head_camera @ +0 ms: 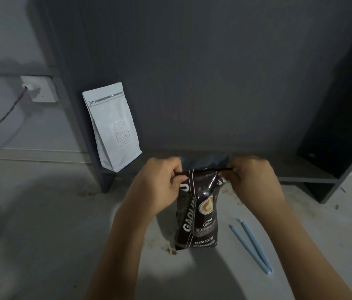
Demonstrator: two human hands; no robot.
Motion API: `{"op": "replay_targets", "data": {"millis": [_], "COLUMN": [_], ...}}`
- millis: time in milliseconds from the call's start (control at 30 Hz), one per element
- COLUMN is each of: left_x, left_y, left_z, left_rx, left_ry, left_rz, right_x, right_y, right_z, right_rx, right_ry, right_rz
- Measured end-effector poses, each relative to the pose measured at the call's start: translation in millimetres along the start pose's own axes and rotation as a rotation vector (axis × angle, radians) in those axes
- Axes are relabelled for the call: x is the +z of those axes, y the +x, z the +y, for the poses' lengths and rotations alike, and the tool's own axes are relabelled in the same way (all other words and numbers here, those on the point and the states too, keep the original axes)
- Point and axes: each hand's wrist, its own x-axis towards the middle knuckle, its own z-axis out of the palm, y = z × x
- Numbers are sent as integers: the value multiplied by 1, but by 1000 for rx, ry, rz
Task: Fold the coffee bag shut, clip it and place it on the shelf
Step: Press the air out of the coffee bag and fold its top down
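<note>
A dark brown coffee bag (201, 213) with white lettering stands upright on the pale floor in the middle of the head view. My left hand (160, 185) pinches its top left corner and my right hand (255, 180) pinches its top right corner. The bag's mouth is stretched flat between them, with the silvery top flap (205, 162) tilted back behind the pinch line. A light blue sealing clip (252, 245) lies open in a narrow V on the floor to the right of the bag. The dark grey shelf (300, 174) runs low just behind the bag.
A white pouch (112, 126) stands at the shelf's left end, leaning on the back panel. The shelf's dark side wall (343, 126) rises at the right. A wall socket (38, 89) with a plugged cable is at the left. Crumbs and stains dot the floor around the bag.
</note>
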Motion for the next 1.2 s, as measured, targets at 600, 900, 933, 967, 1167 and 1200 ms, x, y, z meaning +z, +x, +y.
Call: {"op": "replay_targets", "data": {"millis": [600, 900, 933, 967, 1167, 1200], "left_x": [33, 102, 110, 118, 142, 144], "left_y": [-31, -80, -81, -81, -82, -82], "left_z": [-21, -26, -27, -29, -30, -31], "left_rx": [-101, -320, -334, -344, -338, -345], "left_ry": [-406, -672, -703, -735, -766, -761], "left_rz": [157, 68, 60, 68, 94, 113], "right_x": [14, 11, 12, 12, 8, 7], "right_y": [6, 7, 6, 6, 0, -1], "right_z": [-53, -50, -51, -51, -41, -41], "right_rx": [-169, -161, -172, -185, -164, -156], "right_ry": [85, 68, 85, 99, 222, 244], "right_rz": [-303, -326, -317, -300, -222, -204]}}
